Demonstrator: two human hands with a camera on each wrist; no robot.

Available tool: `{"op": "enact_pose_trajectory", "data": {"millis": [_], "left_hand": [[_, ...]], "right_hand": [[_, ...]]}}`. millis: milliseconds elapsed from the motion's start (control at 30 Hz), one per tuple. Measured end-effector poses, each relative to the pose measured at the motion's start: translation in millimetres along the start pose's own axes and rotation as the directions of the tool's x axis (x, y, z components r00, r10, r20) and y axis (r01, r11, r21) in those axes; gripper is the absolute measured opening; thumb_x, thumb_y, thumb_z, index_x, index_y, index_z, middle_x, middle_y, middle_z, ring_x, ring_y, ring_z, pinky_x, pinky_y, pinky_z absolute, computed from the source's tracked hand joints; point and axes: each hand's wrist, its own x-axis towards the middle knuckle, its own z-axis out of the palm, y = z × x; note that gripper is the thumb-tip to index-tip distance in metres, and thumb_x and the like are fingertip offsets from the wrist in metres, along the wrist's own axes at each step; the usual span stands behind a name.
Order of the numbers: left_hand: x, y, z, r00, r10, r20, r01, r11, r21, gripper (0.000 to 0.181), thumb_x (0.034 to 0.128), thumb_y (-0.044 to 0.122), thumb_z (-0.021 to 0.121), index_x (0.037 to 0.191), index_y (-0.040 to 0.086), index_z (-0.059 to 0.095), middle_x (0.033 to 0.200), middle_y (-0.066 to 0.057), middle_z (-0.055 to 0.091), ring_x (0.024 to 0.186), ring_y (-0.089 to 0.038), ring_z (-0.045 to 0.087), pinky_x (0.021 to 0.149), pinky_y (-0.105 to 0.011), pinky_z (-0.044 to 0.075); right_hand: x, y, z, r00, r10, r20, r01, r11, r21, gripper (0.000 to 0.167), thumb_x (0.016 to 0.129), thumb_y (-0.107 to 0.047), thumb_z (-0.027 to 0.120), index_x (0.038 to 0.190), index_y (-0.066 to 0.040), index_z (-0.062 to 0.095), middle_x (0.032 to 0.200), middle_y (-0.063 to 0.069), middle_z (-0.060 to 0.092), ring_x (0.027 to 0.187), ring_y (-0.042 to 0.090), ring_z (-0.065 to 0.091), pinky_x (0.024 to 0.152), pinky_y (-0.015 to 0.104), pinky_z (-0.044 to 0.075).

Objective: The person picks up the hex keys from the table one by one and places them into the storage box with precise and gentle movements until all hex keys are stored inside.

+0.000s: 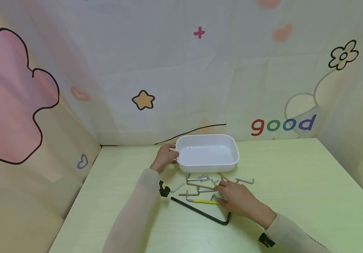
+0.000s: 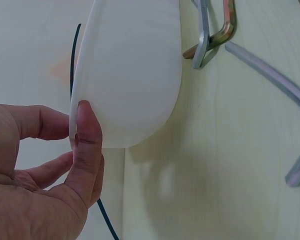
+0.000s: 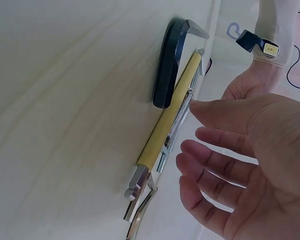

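My left hand point(image 1: 165, 158) pinches the left end of a white rectangular dish point(image 1: 208, 168), thumb on one side of its rim and fingers on the other. In front of the dish lies a loose pile of L-shaped hex keys, silver and brassy. Among them are a hex key with a yellow sleeve point(image 1: 205, 201) and, nearest me, a large black hex key point(image 1: 197, 211). Over the pile's right side hovers my right hand point(image 1: 239, 198). Its fingers are loosely bent and apart, with nothing between them in the right wrist view, beside the yellow-sleeved key point(image 3: 172, 115).
A pale green table point(image 1: 295, 182) carries everything. Behind it hangs a printed cloth point(image 1: 169, 70) close to the dish's far side, and cloth also stands at the left and right. One silver hex key point(image 1: 246, 181) lies right of the pile.
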Motion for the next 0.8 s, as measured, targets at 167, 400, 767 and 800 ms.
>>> {"op": "enact_pose_trajectory", "data": {"millis": [167,400,767,800], "left_hand": [[-0.5,0.3,-0.5,1.0,-0.009,0.005,0.009,1.0,-0.023,0.05,0.086,0.002,0.057,0.136,-0.001,0.051,0.11,-0.02,0.063,0.078,-0.022,0.069,0.08,-0.04,0.062],[-1.5,1.4,-0.8,1.0,-0.009,0.012,0.009,1.0,-0.022,0.051,0.0858,0.002,0.057,0.136,-0.002,0.051,0.109,-0.02,0.063,0.076,-0.021,0.068,0.079,-0.04,0.063],[-2.0,2.1,-0.9,1.0,-0.008,0.012,0.008,1.0,-0.024,0.05,0.0862,0.003,0.057,0.136,-0.002,0.05,0.11,-0.021,0.062,0.078,-0.021,0.068,0.077,-0.038,0.063],[-1.9,1.9,-0.9,1.0,-0.007,0.011,0.007,1.0,-0.024,0.05,0.086,0.003,0.057,0.135,-0.002,0.051,0.11,-0.021,0.062,0.078,-0.022,0.068,0.077,-0.039,0.063]], "right_hand": [[1.0,-1.3,1.5,0.999,-0.023,0.03,0.022,0.998,0.053,0.014,0.082,-0.014,0.076,0.096,-0.016,0.073,0.087,-0.004,0.068,0.076,0.015,0.064,0.059,0.027,0.053],[1.5,-4.7,7.2,0.998,-0.039,0.053,0.034,0.995,0.09,0.016,0.081,-0.008,0.076,0.095,-0.015,0.074,0.092,-0.003,0.071,0.081,0.016,0.067,0.068,0.031,0.057],[7.3,-13.1,11.8,0.997,-0.066,0.046,0.063,0.995,0.073,0.024,0.077,0.0,0.071,0.095,-0.015,0.072,0.091,-0.004,0.069,0.08,0.015,0.064,0.061,0.028,0.054],[8.0,-14.1,12.2,0.997,-0.068,0.044,0.065,0.995,0.07,0.025,0.076,0.001,0.07,0.095,-0.016,0.072,0.091,-0.004,0.069,0.08,0.015,0.064,0.06,0.028,0.053]]}}
